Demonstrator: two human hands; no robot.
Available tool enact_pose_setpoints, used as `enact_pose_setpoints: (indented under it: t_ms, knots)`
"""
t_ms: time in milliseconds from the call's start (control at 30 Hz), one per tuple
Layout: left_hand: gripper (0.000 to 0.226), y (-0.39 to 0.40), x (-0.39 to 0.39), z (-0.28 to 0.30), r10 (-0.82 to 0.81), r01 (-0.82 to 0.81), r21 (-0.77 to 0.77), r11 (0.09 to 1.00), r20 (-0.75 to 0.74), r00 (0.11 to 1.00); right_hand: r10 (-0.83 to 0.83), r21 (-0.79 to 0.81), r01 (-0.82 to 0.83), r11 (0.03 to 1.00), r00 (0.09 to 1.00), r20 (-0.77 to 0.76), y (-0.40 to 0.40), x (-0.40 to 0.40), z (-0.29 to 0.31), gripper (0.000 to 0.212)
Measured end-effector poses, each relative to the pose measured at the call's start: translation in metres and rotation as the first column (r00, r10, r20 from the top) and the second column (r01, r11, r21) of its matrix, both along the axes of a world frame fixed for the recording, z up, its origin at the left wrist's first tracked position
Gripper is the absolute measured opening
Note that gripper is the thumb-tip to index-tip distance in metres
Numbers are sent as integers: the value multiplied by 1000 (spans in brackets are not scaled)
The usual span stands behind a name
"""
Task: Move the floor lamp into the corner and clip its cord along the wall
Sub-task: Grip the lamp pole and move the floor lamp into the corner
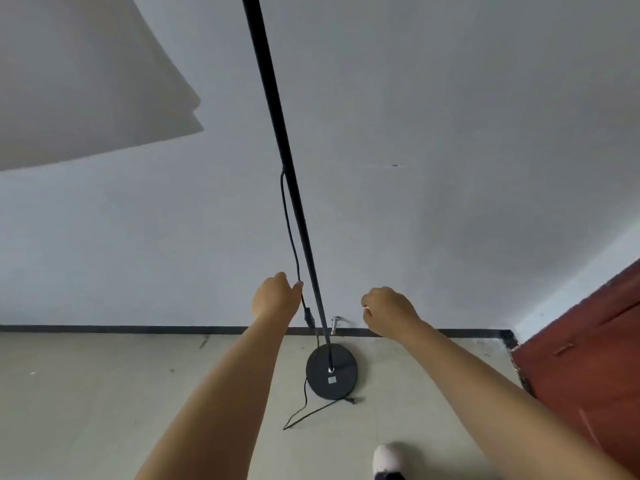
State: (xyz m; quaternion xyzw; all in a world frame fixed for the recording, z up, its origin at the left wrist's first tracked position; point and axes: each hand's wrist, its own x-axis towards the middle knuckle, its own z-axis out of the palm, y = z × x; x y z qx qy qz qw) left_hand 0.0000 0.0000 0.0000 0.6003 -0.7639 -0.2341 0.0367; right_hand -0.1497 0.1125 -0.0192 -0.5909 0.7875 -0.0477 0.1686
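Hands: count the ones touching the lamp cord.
1. The left hand pinches the cord beside the pole. The right hand is closed near the wall, off the cord; whether it holds something small is unclear.

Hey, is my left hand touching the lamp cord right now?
Touching. The head view shows the left hand with its fingertips closed against the black cord hanging beside the lamp pole, with no gap visible between them.
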Motion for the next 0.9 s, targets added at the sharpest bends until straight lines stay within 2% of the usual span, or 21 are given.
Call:
enact_pose_setpoints:
  t_ms: [100, 233, 300, 400, 500, 533, 567, 633, 667, 733, 767, 800, 867, 900]
  knots:
    - [43, -22, -23, -13, 38, -29, 119, 992, -70, 997, 14, 64, -18, 998, 998, 66, -21, -23, -27, 28]
    - [27, -48, -34, -23, 137, -121, 172, 978, -84, 987, 53, 157, -79, 984, 985, 164, -45, -39, -62, 29]
    - [28, -54, -28, -28, 226, -166, 270, 948, -205, 952, 30, 174, -76, 982, 966, 255, -54, -38, -80, 29]
    - [35, -52, -11, -29, 416, -188, 503, 844, -390, 822, -36, 233, -99, 967, 858, 512, -61, -22, -109, 46]
    - [37, -47, 13, -27, 441, -117, 583, 804, -452, 775, -135, 346, -162, 924, 710, 691, -60, 8, -134, 71]
    - [37, -45, 20, -26, 447, -92, 604, 792, -469, 761, -182, 373, -167, 913, 652, 736, -58, 18, -141, 69]
    - [37, -44, 25, -25, 461, -72, 627, 776, -484, 744, -231, 400, -159, 903, 603, 763, -56, 27, -148, 57]
    - [36, -39, 31, -22, 499, -86, 650, 755, -483, 719, -308, 440, -132, 888, 539, 784, -48, 39, -154, 16]
    - [34, -36, 30, -20, 502, -106, 640, 761, -478, 721, -335, 445, -99, 890, 523, 784, -43, 41, -155, 5]
    - [19, -32, 28, -16, 435, -171, 503, 847, -472, 767, -356, 431, -16, 902, 539, 763, -34, 33, -153, 10]
    - [17, -29, 25, -12, 375, -199, 377, 905, -481, 792, -327, 403, 11, 915, 607, 724, -32, 26, -149, 18]
    - [31, -26, 20, -7, 314, -222, 236, 946, -501, 807, -277, 369, 23, 929, 702, 656, -30, 18, -144, 26]
    - [53, -20, 7, 7, 234, -285, 3, 958, -580, 780, -165, 263, 39, 964, 864, 475, -32, 1, -124, 33]
    - [58, -19, -1, 18, 200, -319, -87, 944, -619, 760, -105, 187, 32, 982, 913, 393, -36, -6, -112, 34]
